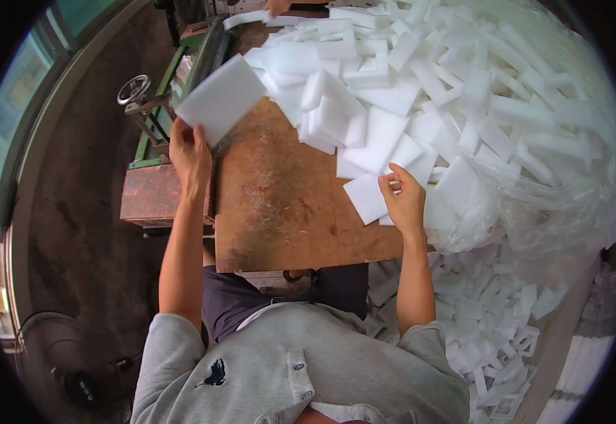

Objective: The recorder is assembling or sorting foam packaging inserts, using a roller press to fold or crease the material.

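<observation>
Pinched by its near corner, a flat white foam sheet (223,99) is held up in my left hand (190,152), over the left edge of the wooden table (287,205). The sheet is tilted and slightly blurred. My right hand (402,198) is at the near edge of a big heap of white foam pieces (386,78). Its thumb and fingers curl together beside a square white foam sheet (366,198) lying on the table. Whether those fingers grip a piece of foam is hard to make out.
A green and red machine (159,187) with a handwheel (133,90) stands along the table's left side. Clear plastic film (534,205) wraps the heap's right side. More foam offcuts (492,318) lie below at right. Another person's hand (277,7) shows at the far end.
</observation>
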Available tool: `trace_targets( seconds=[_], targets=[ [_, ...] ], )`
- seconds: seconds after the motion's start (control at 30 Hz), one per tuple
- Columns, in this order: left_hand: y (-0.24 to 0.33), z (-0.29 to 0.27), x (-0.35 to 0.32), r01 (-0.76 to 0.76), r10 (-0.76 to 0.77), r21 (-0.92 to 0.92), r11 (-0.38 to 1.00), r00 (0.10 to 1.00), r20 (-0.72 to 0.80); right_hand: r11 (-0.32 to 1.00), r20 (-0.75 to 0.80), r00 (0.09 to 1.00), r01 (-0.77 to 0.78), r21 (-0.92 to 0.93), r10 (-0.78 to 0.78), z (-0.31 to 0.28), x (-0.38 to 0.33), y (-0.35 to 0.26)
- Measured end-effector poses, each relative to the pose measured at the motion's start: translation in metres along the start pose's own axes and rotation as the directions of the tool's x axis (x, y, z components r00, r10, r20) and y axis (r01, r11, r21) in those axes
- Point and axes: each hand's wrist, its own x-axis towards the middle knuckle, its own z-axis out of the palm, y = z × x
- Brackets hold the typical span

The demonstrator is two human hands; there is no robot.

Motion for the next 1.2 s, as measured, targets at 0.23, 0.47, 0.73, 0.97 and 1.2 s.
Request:
trace_targets(
  seconds=[0.23,0.47,0.73,0.97,1.2],
  targets=[
    [0.02,-0.095,-0.143,0.115,-0.351,0.495,0.861,0.84,0.415,0.892,0.119,0.989,0.134,-0.431,-0.09,0.047,0.072,-0.019],
    [0.033,-0.085,-0.176,-0.291,-0.016,0.696,0.657,0.917,0.399,0.805,0.209,0.977,0.104,-0.584,0.025,0.087,0.108,-0.008],
    [0.029,-0.065,-0.191,-0.671,0.025,0.522,0.527,0.626,0.779,0.633,0.282,0.954,0.279,-0.722,-0.099,0.086,0.106,-0.002],
    [0.034,-0.066,-0.176,-0.523,0.091,0.416,0.744,0.696,0.712,0.724,0.293,0.947,0.296,-0.623,-0.135,0.083,0.125,0.018],
    [0.059,-0.071,-0.122,0.137,-0.161,0.084,0.987,0.866,0.474,0.836,0.097,0.866,0.498,-0.228,-0.49,0.059,0.047,-0.035]
  ],
)
